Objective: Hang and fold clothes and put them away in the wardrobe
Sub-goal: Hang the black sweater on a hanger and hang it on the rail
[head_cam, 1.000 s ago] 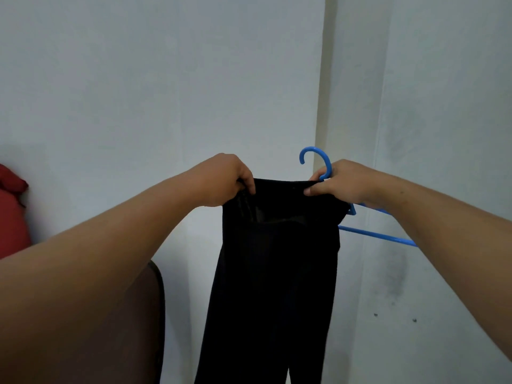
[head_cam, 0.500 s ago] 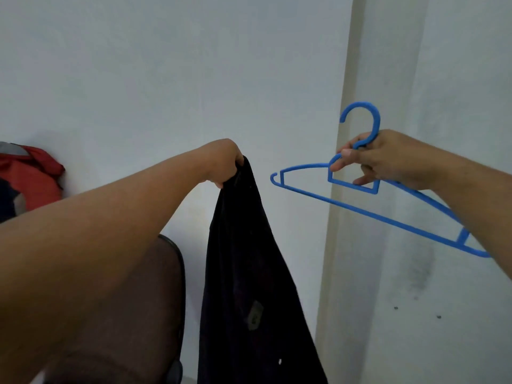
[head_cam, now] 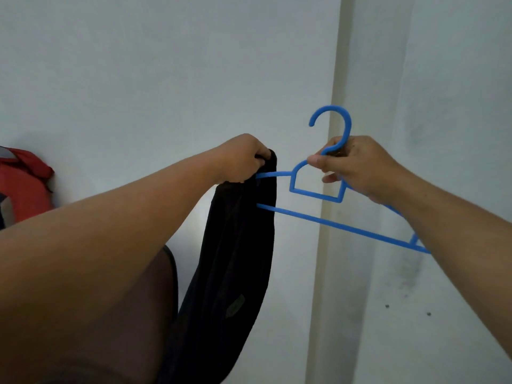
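at the centre of the frame the left hand (head_cam: pixel 243 159) grips the top of the black trousers (head_cam: pixel 235 259), which hang down over the left end of the blue hanger (head_cam: pixel 318 194). the right hand (head_cam: pixel 352 164) grips the hanger just below its hook.

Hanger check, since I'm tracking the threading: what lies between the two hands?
In the head view, only the blue hanger's shoulder bar and lower bar span from the left hand, gripping the black garment, to the right hand.

The garment (head_cam: pixel 235 259) hangs below the left hand (head_cam: pixel 243 159); the hanger (head_cam: pixel 318 189) extends rightward from it, under the right hand (head_cam: pixel 357 164), before the wall (head_cam: pixel 166 65).
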